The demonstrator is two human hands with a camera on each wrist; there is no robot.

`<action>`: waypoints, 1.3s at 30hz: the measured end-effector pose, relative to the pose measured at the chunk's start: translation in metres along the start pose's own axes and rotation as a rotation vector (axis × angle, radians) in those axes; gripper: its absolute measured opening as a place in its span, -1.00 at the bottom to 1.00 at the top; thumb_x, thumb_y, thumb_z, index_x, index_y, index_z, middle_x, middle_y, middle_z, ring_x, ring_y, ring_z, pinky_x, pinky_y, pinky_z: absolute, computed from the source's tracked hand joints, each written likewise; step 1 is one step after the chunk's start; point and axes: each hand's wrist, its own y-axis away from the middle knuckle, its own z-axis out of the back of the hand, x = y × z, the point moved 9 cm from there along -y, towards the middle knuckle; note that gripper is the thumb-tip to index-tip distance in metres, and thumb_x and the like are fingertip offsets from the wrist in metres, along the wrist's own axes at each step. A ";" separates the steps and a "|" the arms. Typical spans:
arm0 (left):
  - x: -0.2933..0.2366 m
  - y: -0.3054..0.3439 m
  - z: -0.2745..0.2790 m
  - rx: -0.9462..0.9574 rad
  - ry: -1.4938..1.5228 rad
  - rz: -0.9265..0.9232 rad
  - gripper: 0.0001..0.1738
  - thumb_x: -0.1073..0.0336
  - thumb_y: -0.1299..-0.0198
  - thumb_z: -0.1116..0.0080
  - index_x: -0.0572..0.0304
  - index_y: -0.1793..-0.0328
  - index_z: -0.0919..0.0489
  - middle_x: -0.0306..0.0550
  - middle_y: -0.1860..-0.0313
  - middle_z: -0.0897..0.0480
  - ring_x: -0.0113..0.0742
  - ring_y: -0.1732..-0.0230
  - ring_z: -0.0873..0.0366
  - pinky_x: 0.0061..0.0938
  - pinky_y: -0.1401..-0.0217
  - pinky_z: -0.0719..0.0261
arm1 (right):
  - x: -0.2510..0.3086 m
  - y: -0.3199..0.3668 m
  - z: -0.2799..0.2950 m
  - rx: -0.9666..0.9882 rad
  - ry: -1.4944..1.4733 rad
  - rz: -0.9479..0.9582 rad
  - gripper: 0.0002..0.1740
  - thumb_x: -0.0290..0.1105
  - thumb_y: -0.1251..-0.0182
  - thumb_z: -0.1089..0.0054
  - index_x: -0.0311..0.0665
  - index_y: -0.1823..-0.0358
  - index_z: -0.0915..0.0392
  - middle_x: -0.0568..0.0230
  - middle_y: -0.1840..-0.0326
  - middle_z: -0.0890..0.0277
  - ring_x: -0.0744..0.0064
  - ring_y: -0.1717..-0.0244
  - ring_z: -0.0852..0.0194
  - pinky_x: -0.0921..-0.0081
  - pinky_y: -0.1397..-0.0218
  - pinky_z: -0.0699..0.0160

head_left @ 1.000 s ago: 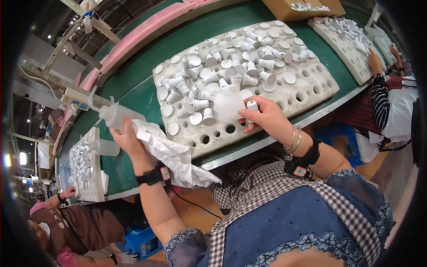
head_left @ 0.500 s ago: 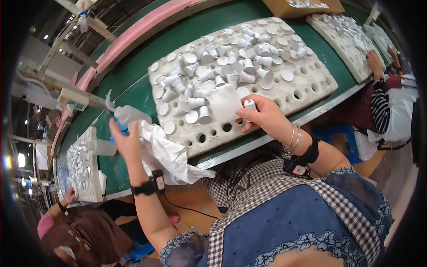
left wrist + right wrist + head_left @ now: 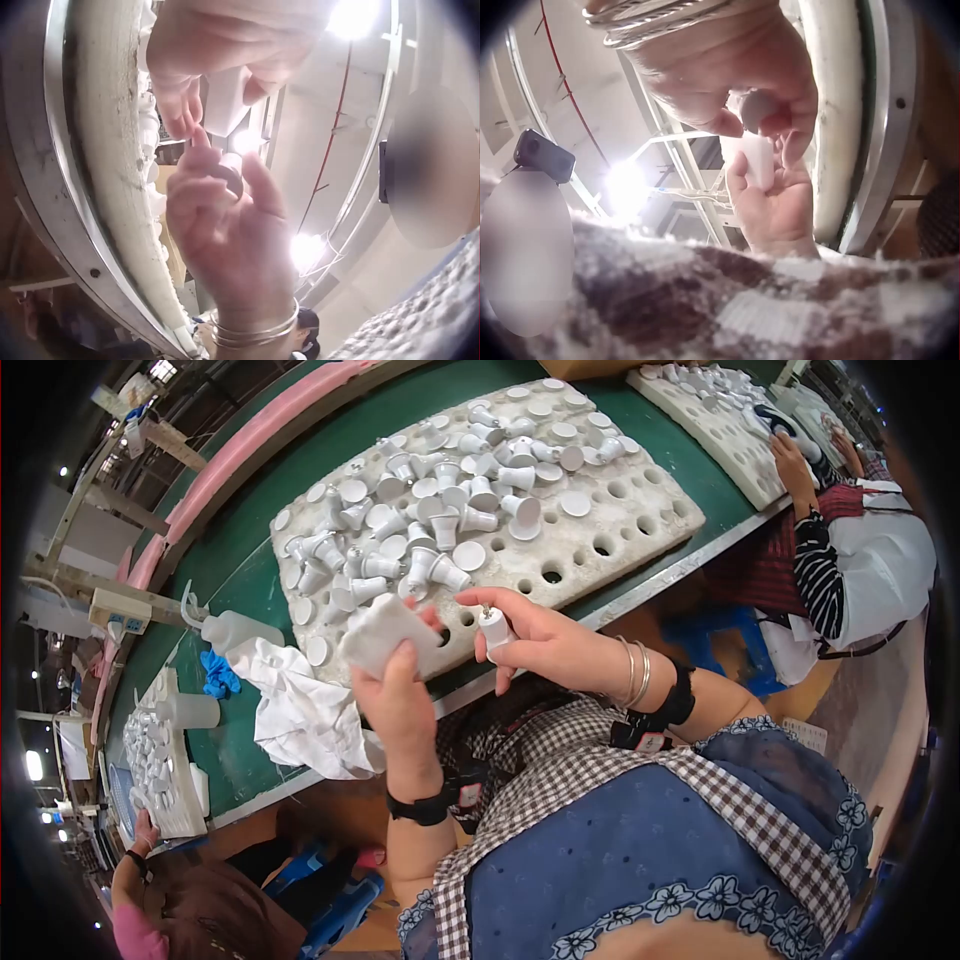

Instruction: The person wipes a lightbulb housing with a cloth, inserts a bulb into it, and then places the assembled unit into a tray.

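Note:
In the head view my left hand (image 3: 400, 705) pinches a square white pad (image 3: 388, 638) between thumb and fingers. Close to its right, my right hand (image 3: 540, 640) grips a small white bell-shaped piece (image 3: 493, 630) with a metal tip pointing up. The left wrist view shows the thick pad (image 3: 227, 101) just above the right hand's fingers. From the right wrist, the piece's round grey end (image 3: 758, 110) faces the camera. Both hands are over the near edge of a white foam board (image 3: 577, 562) with round holes, where many similar pieces (image 3: 443, 525) lie heaped.
Left of the board lie a crumpled white cloth (image 3: 300, 705), a squeeze bottle (image 3: 240, 632) with a bent spout and a blue crumpled thing (image 3: 218, 673). Another bottle (image 3: 190, 710) stands farther left. Other people work at neighbouring boards (image 3: 690, 430) along the green table (image 3: 240, 530).
My left hand has left the squeeze bottle and cloth, moved right and taken the pad from the right hand. The right hand keeps the piece. The head view has shifted.

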 end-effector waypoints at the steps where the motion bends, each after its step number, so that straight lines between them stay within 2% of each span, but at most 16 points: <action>1: -0.002 0.000 0.000 0.002 0.000 0.010 -0.55 0.59 -0.19 -0.03 0.47 -0.25 -0.38 0.19 -0.14 -0.58 -0.03 -0.07 -0.64 -0.20 -0.16 -0.60 | -0.004 0.004 0.002 0.020 -0.038 -0.028 -0.38 -0.35 -0.38 -0.21 -0.38 -0.38 -0.20 0.17 0.03 -0.47 0.54 0.23 -0.57 0.56 0.15 -0.64; 5: -0.020 0.003 0.008 -0.131 -0.302 -0.060 -0.52 0.49 -0.23 -0.09 0.37 -0.29 -0.35 0.18 -0.17 -0.55 -0.02 -0.05 -0.65 -0.21 -0.12 -0.63 | -0.006 0.004 0.025 -0.092 0.144 0.009 -0.28 -0.42 -0.25 -0.34 -0.40 -0.38 -0.19 0.12 0.13 -0.58 0.49 0.25 -0.58 0.53 0.08 -0.61; 8: -0.023 0.006 0.008 -0.171 -0.410 -0.141 -0.50 0.33 -0.32 -0.12 0.34 -0.34 -0.32 0.11 -0.20 -0.51 -0.11 -0.05 -0.62 -0.32 -0.09 -0.59 | 0.009 0.008 0.034 -0.172 0.380 0.113 -0.39 -0.41 -0.13 -0.45 -0.37 -0.19 -0.40 0.20 0.24 -0.63 0.50 0.28 -0.60 0.52 0.14 -0.60; 11: -0.025 0.012 -0.011 -0.061 -0.549 -0.252 -0.46 0.21 -0.38 -0.09 0.30 -0.41 -0.32 0.08 -0.24 -0.45 -0.08 -0.17 -0.46 -0.26 -0.23 -0.43 | 0.027 0.013 0.030 -0.244 0.630 0.247 -0.49 -0.40 -0.06 -0.50 -0.36 -0.03 -0.51 0.22 0.27 -0.63 0.46 0.32 -0.60 0.50 0.18 -0.59; 13: -0.031 0.029 -0.060 0.231 -1.061 -0.631 -0.49 0.09 -0.37 -0.09 0.21 -0.33 -0.47 0.13 -0.22 -0.45 0.01 -0.21 -0.38 -0.16 -0.25 -0.35 | 0.033 0.016 0.028 -0.286 0.730 0.312 -0.54 -0.39 -0.03 -0.52 -0.36 0.04 -0.55 0.21 0.27 -0.62 0.44 0.33 -0.61 0.50 0.21 -0.59; 16: -0.021 0.036 -0.080 0.315 -1.376 -0.707 -0.59 0.12 -0.32 -0.14 0.07 -0.23 -0.61 0.11 -0.21 -0.46 0.08 -0.15 -0.37 -0.13 -0.24 -0.32 | 0.039 0.022 0.024 -0.319 0.908 0.446 -0.51 -0.39 0.01 -0.53 -0.37 0.02 -0.56 0.18 0.28 -0.61 0.42 0.35 -0.60 0.50 0.24 -0.58; 19: -0.016 0.029 -0.074 0.318 -1.546 -0.812 -0.61 0.16 -0.34 -0.13 0.09 -0.23 -0.61 0.05 -0.21 -0.47 0.09 -0.15 -0.39 -0.13 -0.25 -0.32 | 0.030 0.020 0.032 -0.285 0.706 0.380 -0.52 -0.40 -0.04 -0.51 -0.37 0.00 -0.57 0.22 0.28 -0.62 0.47 0.38 -0.59 0.53 0.26 -0.58; 22: -0.031 0.007 -0.032 0.045 -1.154 -0.569 -0.64 0.16 -0.36 -0.12 0.13 -0.18 -0.64 0.13 -0.21 -0.49 0.11 -0.21 -0.38 -0.13 -0.29 -0.32 | 0.025 0.017 0.026 -0.175 0.431 0.290 -0.58 -0.38 -0.27 -0.34 -0.35 -0.13 -0.51 0.24 0.25 -0.61 0.49 0.38 -0.59 0.57 0.24 -0.60; 24: -0.034 0.015 -0.040 0.061 -1.105 -0.637 -0.65 0.16 -0.34 -0.14 0.12 -0.15 -0.66 0.13 -0.21 -0.49 0.09 -0.21 -0.38 -0.14 -0.28 -0.32 | 0.000 0.011 0.024 -0.111 -0.191 0.021 -0.59 -0.28 -0.49 -0.05 -0.31 -0.26 -0.40 0.26 0.27 -0.55 0.51 0.47 -0.51 0.52 0.32 -0.62; 27: -0.040 0.034 -0.070 0.176 -1.192 -0.784 -0.71 0.19 -0.29 -0.21 0.04 -0.08 -0.72 0.11 -0.23 -0.50 0.05 -0.19 -0.39 -0.17 -0.26 -0.34 | -0.010 0.006 0.013 0.031 -0.513 -0.079 -0.55 -0.19 -0.58 0.19 -0.27 -0.35 -0.29 0.27 0.34 -0.47 0.55 0.56 -0.35 0.47 0.43 -0.61; 29: -0.024 0.037 -0.088 0.357 -1.436 -0.864 -0.72 0.27 -0.35 -0.15 0.20 -0.09 -0.69 0.08 -0.26 -0.47 -0.01 -0.20 -0.43 -0.20 -0.25 -0.39 | -0.014 0.006 0.011 0.042 -0.563 -0.128 -0.56 -0.17 -0.58 0.22 -0.26 -0.32 -0.30 0.29 0.37 -0.44 0.57 0.58 -0.29 0.47 0.46 -0.59; 31: -0.022 0.025 -0.073 0.290 -1.510 -0.861 -0.72 0.28 -0.33 -0.16 0.13 -0.10 -0.70 0.09 -0.25 -0.49 -0.03 -0.21 -0.43 -0.19 -0.23 -0.40 | -0.019 0.007 0.009 0.044 -0.666 -0.197 -0.57 -0.14 -0.58 0.26 -0.23 -0.27 -0.34 0.34 0.42 -0.37 0.63 0.63 -0.18 0.46 0.53 -0.56; 33: -0.032 0.007 -0.041 0.037 -1.242 -0.678 -0.70 0.27 -0.29 -0.19 0.05 -0.13 -0.69 0.08 -0.25 -0.50 -0.04 -0.21 -0.43 -0.18 -0.22 -0.40 | -0.021 0.007 0.014 0.039 -0.675 -0.197 -0.57 -0.12 -0.58 0.28 -0.21 -0.24 -0.36 0.35 0.41 -0.38 0.66 0.63 -0.16 0.49 0.55 -0.53; 35: -0.033 0.012 -0.045 0.055 -1.190 -0.676 -0.67 0.26 -0.27 -0.20 -0.01 -0.16 -0.68 0.08 -0.24 -0.51 -0.02 -0.22 -0.43 -0.20 -0.24 -0.39 | -0.021 0.010 0.009 0.087 -0.722 -0.243 -0.57 -0.11 -0.58 0.31 -0.19 -0.23 -0.36 0.38 0.44 -0.35 0.69 0.66 -0.13 0.52 0.58 -0.50; 37: -0.027 0.029 -0.084 0.319 -1.327 -0.847 -0.69 0.20 -0.24 -0.25 -0.10 -0.11 -0.70 0.07 -0.23 -0.51 -0.01 -0.15 -0.41 -0.19 -0.22 -0.36 | -0.028 0.013 0.003 0.118 -0.759 -0.303 -0.59 -0.11 -0.58 0.32 -0.17 -0.22 -0.36 0.40 0.46 -0.34 0.71 0.68 -0.11 0.54 0.59 -0.48; 39: -0.026 0.029 -0.088 0.329 -1.302 -0.857 -0.70 0.19 -0.23 -0.26 -0.09 -0.08 -0.71 0.06 -0.22 -0.51 0.00 -0.15 -0.42 -0.20 -0.22 -0.36 | -0.032 0.014 -0.003 0.155 -0.796 -0.360 -0.59 -0.11 -0.58 0.34 -0.15 -0.20 -0.36 0.42 0.48 -0.32 0.73 0.69 -0.09 0.55 0.61 -0.46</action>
